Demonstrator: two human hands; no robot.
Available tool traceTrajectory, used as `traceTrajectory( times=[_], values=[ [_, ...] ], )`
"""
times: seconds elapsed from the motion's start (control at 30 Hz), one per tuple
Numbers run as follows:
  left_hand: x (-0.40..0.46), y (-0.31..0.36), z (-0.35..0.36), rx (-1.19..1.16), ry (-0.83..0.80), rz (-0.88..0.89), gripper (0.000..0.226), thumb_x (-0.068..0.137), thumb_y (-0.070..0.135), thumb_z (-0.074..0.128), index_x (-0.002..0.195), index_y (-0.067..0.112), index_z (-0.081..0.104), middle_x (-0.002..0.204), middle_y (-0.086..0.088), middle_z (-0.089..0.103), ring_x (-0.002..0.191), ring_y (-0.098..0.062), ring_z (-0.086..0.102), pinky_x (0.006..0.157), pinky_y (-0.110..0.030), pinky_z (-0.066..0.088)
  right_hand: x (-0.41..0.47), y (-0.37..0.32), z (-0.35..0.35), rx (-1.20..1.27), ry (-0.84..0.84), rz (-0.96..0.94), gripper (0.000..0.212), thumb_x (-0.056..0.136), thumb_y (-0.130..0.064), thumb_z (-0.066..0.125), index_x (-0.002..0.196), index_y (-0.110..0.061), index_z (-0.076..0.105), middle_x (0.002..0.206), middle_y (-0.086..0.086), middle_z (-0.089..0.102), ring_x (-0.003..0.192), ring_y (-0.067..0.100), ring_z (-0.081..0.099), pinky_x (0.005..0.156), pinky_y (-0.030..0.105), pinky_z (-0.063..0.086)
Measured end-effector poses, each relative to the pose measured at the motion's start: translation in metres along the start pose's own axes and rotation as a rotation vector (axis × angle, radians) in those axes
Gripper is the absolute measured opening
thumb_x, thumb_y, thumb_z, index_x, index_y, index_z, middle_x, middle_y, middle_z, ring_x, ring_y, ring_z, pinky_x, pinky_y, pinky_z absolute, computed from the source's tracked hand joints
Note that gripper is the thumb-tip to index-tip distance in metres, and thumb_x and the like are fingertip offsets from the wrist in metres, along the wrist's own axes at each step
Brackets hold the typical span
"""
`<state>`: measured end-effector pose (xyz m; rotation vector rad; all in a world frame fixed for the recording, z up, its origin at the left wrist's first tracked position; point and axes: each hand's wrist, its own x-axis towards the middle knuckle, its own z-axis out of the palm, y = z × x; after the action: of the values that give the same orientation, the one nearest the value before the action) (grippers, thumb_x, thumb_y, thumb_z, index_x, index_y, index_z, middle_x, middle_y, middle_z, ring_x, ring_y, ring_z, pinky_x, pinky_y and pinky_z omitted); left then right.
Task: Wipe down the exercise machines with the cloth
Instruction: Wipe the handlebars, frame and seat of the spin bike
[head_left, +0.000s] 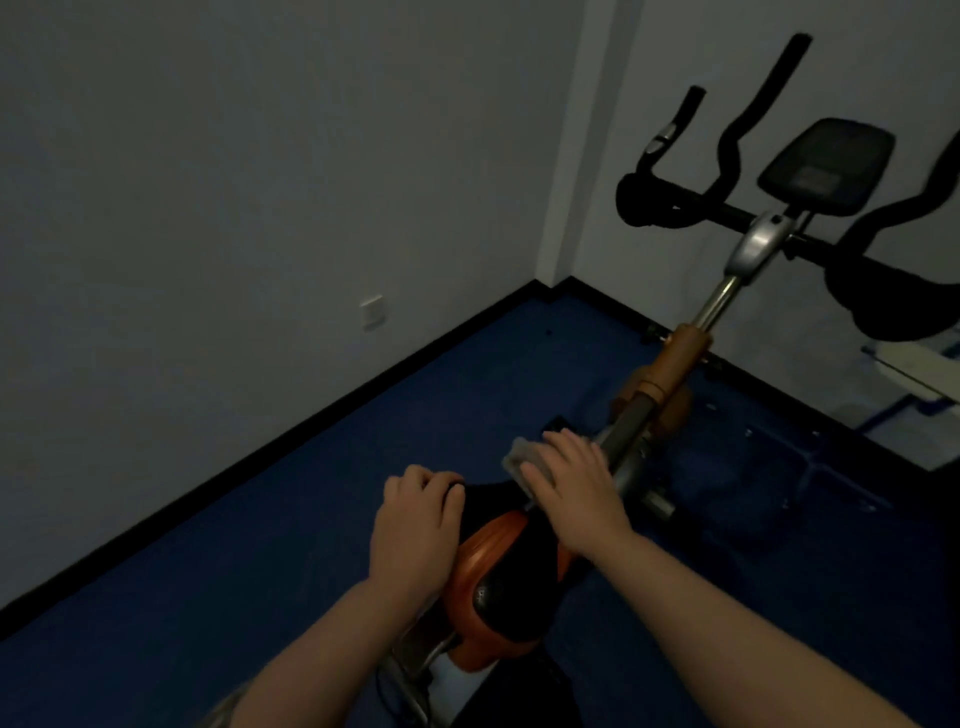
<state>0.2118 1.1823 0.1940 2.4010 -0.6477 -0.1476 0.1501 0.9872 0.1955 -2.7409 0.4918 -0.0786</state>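
Note:
An exercise bike stands in front of me, with an orange-and-black saddle (498, 566) below, an orange frame post (675, 364) and black handlebars (675, 202) with a grey console (826, 166) at the far right. My right hand (571, 488) lies flat on a grey cloth (519, 457) and presses it onto the nose of the saddle, near the grey frame tube. My left hand (415, 525) rests on the saddle's left side with its fingers curled over the black edge.
The bike stands on a dark blue floor (260, 545) in a room corner. Grey walls with a black skirting run behind it, with a wall socket (372, 310) low on the left wall. A second machine's parts (914, 374) show at the right edge.

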Motion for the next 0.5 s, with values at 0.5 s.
traceTrajectory(
  times=[0.5],
  values=[
    [0.005, -0.014, 0.001, -0.444, -0.108, 0.061, 0.037, 0.099, 0.040, 0.032, 0.115, 0.028, 0.062, 0.110, 0.014, 0.062, 0.103, 0.001, 0.055, 0.090, -0.020, 0.041, -0.043, -0.072, 0.022, 0.044, 0.049, 0.257, 0.059, 0.098, -0.055, 0.015, 0.153, -0.033, 0.014, 0.162, -0.005, 0.002, 0.148, 0.013, -0.007, 0.121, 0.038, -0.005]
  ],
)
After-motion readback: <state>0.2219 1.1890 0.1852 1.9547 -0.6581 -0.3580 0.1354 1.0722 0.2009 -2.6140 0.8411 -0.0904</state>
